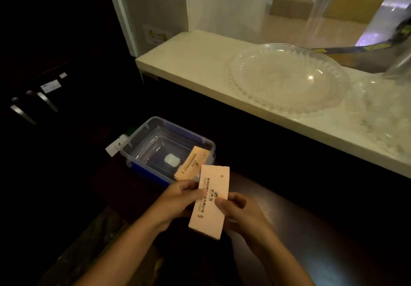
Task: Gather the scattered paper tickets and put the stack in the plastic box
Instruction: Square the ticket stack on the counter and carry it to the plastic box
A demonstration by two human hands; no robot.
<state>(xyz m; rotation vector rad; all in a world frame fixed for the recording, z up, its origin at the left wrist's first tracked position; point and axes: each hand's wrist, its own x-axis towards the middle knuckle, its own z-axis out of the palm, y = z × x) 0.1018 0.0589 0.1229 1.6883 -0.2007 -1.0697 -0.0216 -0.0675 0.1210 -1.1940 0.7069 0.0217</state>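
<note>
a stack of tickets (209, 201) was gripped between both hands, the left hand (178, 199) pinching its left edge and the right hand (238, 208) its right edge, just in front of the open plastic box (138, 152). another ticket (192, 163) was seen leaning inside the box's right end. the stack was best squared by tapping its edges flush, then lowered flat into the box so that no sheets were fanned or caught on the rim.

tickets (209, 201): pale orange stack, black print, held upright near the box
box (142, 143): clear, blue clips, open, one ticket (192, 163) leaning inside
</note>
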